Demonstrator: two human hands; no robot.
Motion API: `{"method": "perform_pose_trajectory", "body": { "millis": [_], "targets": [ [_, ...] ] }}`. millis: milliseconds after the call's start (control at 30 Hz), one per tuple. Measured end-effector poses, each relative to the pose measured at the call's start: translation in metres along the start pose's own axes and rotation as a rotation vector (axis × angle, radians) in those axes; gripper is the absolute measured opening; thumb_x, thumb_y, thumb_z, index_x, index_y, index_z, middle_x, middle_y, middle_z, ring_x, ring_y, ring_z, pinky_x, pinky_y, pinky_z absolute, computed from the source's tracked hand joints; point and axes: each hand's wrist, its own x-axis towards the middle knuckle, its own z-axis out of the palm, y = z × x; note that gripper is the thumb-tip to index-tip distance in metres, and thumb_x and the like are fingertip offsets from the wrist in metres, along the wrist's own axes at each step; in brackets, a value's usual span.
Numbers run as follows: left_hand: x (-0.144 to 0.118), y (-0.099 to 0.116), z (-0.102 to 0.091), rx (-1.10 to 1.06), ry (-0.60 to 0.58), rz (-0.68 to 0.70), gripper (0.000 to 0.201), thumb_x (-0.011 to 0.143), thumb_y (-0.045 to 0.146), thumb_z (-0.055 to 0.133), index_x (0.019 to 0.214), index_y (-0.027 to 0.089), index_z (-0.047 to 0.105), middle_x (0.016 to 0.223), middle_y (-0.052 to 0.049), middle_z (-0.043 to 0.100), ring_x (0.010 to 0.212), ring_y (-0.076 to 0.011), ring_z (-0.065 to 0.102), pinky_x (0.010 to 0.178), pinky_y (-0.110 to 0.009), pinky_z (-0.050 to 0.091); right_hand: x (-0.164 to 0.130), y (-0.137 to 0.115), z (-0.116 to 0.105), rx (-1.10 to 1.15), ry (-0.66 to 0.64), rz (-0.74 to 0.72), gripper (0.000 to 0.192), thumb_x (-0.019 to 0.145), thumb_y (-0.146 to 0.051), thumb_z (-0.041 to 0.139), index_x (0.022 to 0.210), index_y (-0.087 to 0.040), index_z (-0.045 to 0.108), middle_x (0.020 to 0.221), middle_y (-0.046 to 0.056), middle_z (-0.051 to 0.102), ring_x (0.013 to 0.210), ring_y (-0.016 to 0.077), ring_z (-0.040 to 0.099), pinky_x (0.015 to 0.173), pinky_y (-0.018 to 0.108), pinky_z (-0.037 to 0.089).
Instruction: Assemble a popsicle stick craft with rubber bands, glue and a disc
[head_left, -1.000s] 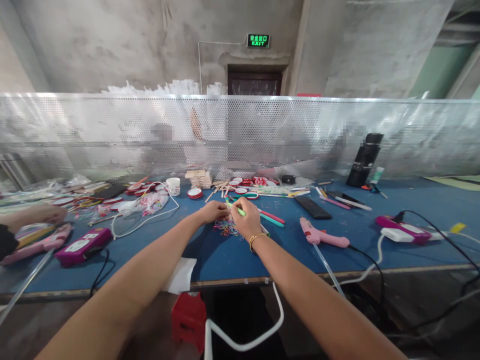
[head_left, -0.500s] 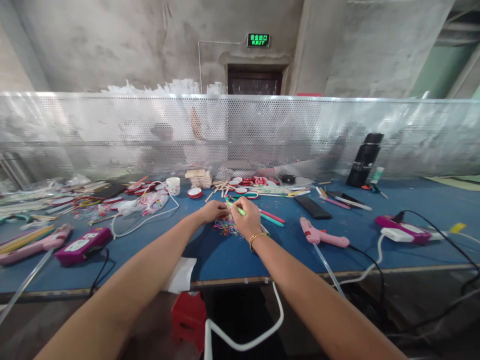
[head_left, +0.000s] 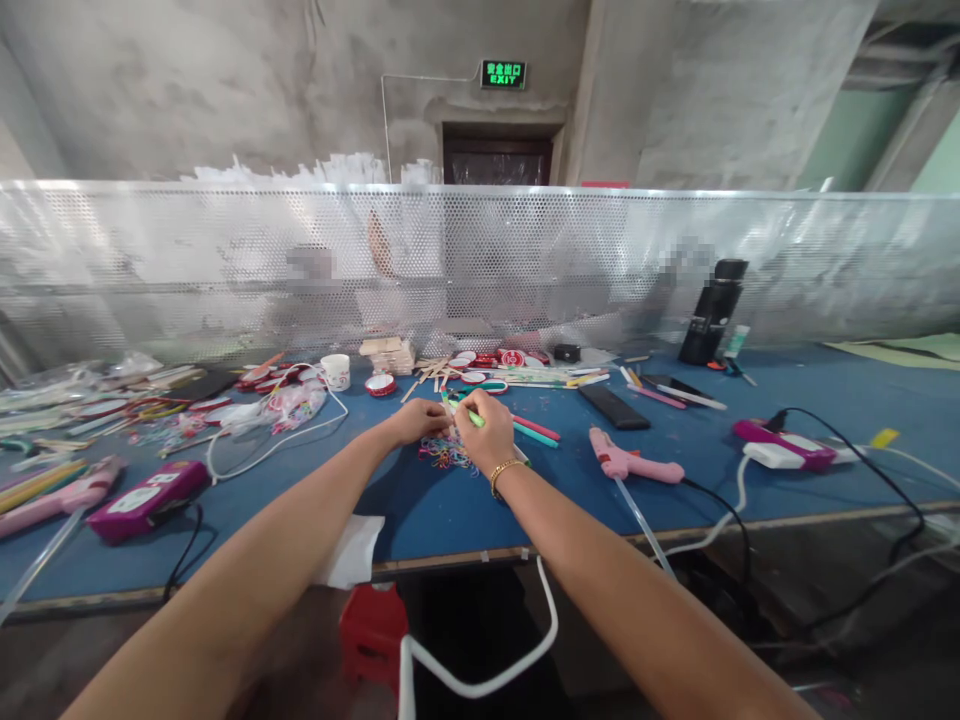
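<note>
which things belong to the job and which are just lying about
Likely in use:
slim light-green pen-like stick, in the right hand
tangled multicoloured thin strands, near the left hand

Seemingly just lying about:
rectangular black phone
white paper cup
tall black cylindrical bottle

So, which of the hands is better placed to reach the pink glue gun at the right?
Probably the right hand: it is nearer to the pink glue gun, though it holds a green pen.
</note>
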Motion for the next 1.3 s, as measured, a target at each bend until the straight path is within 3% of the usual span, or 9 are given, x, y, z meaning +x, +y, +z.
{"method": "perform_pose_trajectory", "body": {
  "millis": [800, 967, 1300],
  "targets": [
    [0.0005, 0.0010, -0.0015, -0.007, -0.012, 0.008, 0.034, 0.066, 0.046, 0.073, 0.059, 0.014, 0.063, 0.055, 0.002, 0.059, 0.054, -0.0102, 0.050, 0.056, -0.022, 0.040, 0.0001, -0.0001, 0.0013, -0.018, -0.038, -0.026, 0.012, 0.086, -0.025, 0.053, 0.074, -0.022, 0.055, 0.070, -0.002, 0.061, 0.073, 0.0160, 0.055, 0.073, 0.026, 0.036],
    [-0.0001, 0.0023, -0.0019, 0.014, -0.015, 0.009, 0.035, 0.066, 0.048, 0.074, 0.061, 0.014, 0.065, 0.056, 0.001, 0.060, 0.054, -0.0101, 0.049, 0.056, -0.023, 0.041, 0.0009, -0.0004, 0.0003, -0.053, 0.004, 0.017, 0.012, 0.084, -0.023, 0.054, 0.072, -0.022, 0.055, 0.069, -0.001, 0.062, 0.074, 0.0169, 0.056, 0.073, 0.027, 0.036],
    [0.0013, -0.0010, -0.0006, 0.004, 0.000, -0.007, 0.029, 0.063, 0.042, 0.075, 0.060, 0.016, 0.064, 0.053, 0.003, 0.058, 0.051, -0.0099, 0.049, 0.051, -0.022, 0.037, 0.0040, 0.0027, 0.0009, -0.072, -0.008, 0.081, 0.013, 0.089, -0.027, 0.054, 0.094, -0.024, 0.066, 0.089, 0.001, 0.072, 0.086, 0.0198, 0.061, 0.082, 0.030, 0.038]
  ]
}}
